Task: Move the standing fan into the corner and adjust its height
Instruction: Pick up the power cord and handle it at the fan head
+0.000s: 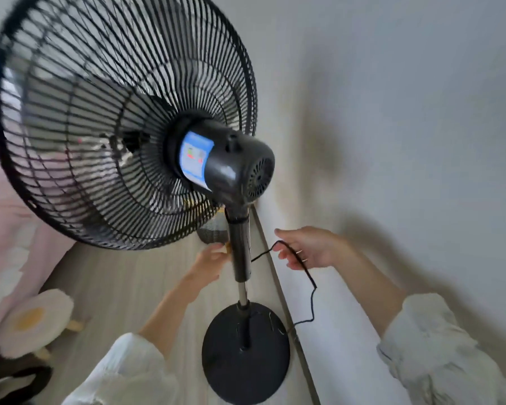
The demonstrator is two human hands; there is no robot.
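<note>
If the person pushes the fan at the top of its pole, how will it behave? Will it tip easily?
The fan probably tips rather than slides: its large cage and motor sit high on a thin pole. The round base is wide and flat, so it likely resists small pushes. The cord looks floppy and may drag.

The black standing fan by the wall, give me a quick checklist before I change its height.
1. Round black base flat on the pale wood floor, beside the white wall: ok.
2. Left hand at the dark upper pole, where the height lock should be: cannot tell whether its grip is closed; the pole hides the fingers.
3. Thin black power cord clear of the pole: not ok; it loops across the right hand and trails to the base.
4. Right hand free to steady the pole: not ok.
5. Black wire fan cage clear of the wall: ok.
</note>
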